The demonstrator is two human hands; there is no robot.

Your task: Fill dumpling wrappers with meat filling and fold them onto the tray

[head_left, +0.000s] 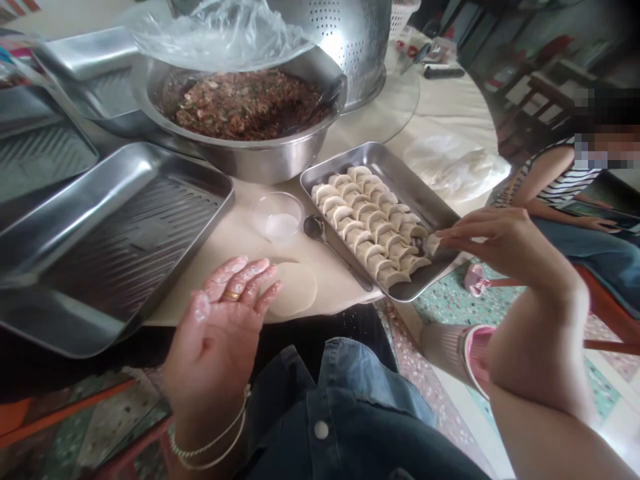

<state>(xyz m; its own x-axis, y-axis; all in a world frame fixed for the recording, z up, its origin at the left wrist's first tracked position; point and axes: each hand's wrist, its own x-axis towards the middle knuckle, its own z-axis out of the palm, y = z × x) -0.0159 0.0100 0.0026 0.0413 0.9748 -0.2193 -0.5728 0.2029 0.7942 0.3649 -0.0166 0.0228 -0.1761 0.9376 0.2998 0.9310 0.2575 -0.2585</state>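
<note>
My right hand [487, 233] pinches a dumpling [431, 245] at the right side of a metal tray [435, 200]. Rows of folded dumplings [367, 217] fill much of that tray. Palm up, my left hand [227, 320] is open near the table's front edge, with white flour on its fingertips. Beside its fingers lies a round dumpling wrapper [295, 288], flat on the table. A spoon [337, 250] rests between the wrapper and the tray. Behind the wrapper stands a small clear bowl [278, 217].
A large metal bowl [270, 157] of meat filling [250, 103] stands at the back under a plastic bag [225, 33]. Another metal tray [125, 233] lies at left. A colander [350, 47] is behind. A person [560, 167] sits at right.
</note>
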